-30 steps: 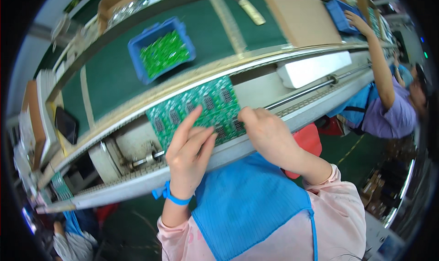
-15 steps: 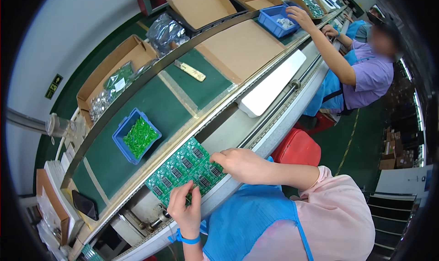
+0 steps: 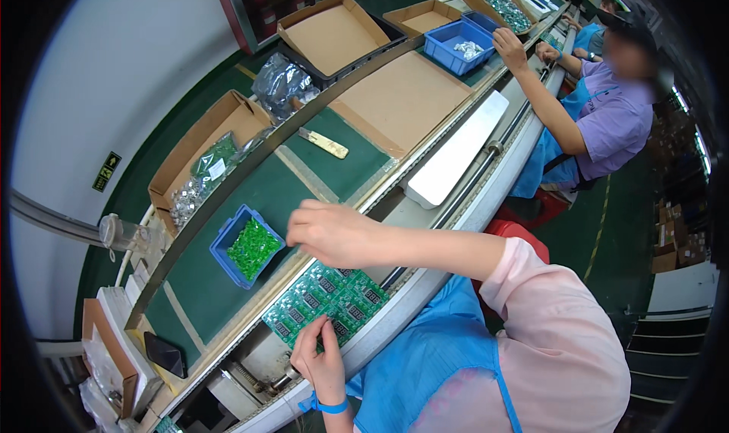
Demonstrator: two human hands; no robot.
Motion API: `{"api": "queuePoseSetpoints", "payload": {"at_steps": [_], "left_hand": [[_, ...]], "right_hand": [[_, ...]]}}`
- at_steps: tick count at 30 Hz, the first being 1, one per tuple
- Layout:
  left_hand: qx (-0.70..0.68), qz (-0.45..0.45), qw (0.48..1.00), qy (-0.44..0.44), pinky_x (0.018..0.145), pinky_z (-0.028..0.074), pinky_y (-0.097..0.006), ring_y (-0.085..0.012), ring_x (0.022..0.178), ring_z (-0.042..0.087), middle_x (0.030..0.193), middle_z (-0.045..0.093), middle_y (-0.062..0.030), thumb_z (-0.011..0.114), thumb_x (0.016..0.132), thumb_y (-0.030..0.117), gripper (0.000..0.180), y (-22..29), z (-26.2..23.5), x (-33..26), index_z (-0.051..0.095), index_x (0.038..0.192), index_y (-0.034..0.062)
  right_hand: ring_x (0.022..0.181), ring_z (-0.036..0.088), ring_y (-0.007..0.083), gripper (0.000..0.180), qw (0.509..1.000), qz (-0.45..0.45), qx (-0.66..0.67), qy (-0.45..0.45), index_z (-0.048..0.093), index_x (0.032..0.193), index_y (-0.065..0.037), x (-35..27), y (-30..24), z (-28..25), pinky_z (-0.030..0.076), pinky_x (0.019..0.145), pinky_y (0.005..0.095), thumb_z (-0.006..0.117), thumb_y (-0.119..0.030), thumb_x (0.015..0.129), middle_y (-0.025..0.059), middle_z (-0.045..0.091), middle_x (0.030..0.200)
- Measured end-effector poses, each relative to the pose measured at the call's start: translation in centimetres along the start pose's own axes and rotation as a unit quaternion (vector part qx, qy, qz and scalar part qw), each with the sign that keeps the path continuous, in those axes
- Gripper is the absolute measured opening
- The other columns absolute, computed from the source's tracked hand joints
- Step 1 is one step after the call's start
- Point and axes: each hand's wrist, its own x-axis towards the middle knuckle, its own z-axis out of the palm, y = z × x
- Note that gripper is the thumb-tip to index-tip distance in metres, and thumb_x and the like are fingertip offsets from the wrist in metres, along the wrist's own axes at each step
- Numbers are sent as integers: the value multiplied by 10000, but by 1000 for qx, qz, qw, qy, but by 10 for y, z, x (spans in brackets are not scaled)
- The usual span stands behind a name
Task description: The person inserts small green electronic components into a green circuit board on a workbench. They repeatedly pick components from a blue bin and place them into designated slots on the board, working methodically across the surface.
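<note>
Head view looks down on a green circuit board [image 3: 328, 304] lying flat on the near rail of the conveyor line [image 3: 456, 213], just in front of the person's blue apron [image 3: 425, 372]. Left hand [image 3: 319, 357] rests on the board's near edge, fingers spread and pressing lightly on it, a blue band at the wrist. Right hand [image 3: 334, 234] hovers above the board's far side, reaching toward the blue bin [image 3: 244, 245] — its fingers are bunched loosely together, and I cannot tell whether they pinch anything. That bin holds small green parts and sits on the green belt, near the board. Farther along the tabletop lie a white tray [image 3: 456, 152], a cardboard sheet [image 3: 402, 99] and open cardboard boxes [image 3: 334, 31]. A co-worker [image 3: 607, 122] in purple sits further down the line, hands by another blue bin [image 3: 459, 44].
</note>
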Motion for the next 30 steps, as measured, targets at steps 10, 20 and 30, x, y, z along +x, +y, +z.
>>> {"api": "queuePoseSetpoints", "payload": {"at_steps": [10, 20, 30], "left_hand": [[-10, -13, 1000, 7, 742, 540, -325, -248, 815, 693, 895, 715, -160, 675, 827, -66, 114, 1, -2, -8, 723, 923, -28], [-51, 17, 998, 28, 793, 532, -299, -214, 861, 683, 928, 717, -138, 720, 785, -95, 121, 8, -13, 0, 720, 893, -40], [-110, -18, 991, 72, 785, 535, -289, -195, 873, 679, 944, 716, -124, 722, 817, -57, 116, -1, -5, -5, 708, 929, -27]], "right_hand": [[971, 604, 273, 95, 987, -79, -137, -24, 686, 815, -41, 64, 4, 79, 529, 802, 378, 641, -89, 746, 92, 622, 925], [905, 659, 290, 76, 971, -86, -206, -88, 695, 745, -44, 75, -5, 73, 571, 727, 388, 654, -87, 698, 108, 673, 868], [906, 669, 319, 105, 994, -68, -80, 27, 668, 896, -56, 73, 1, 70, 563, 769, 417, 594, -49, 823, 124, 655, 916]]}}
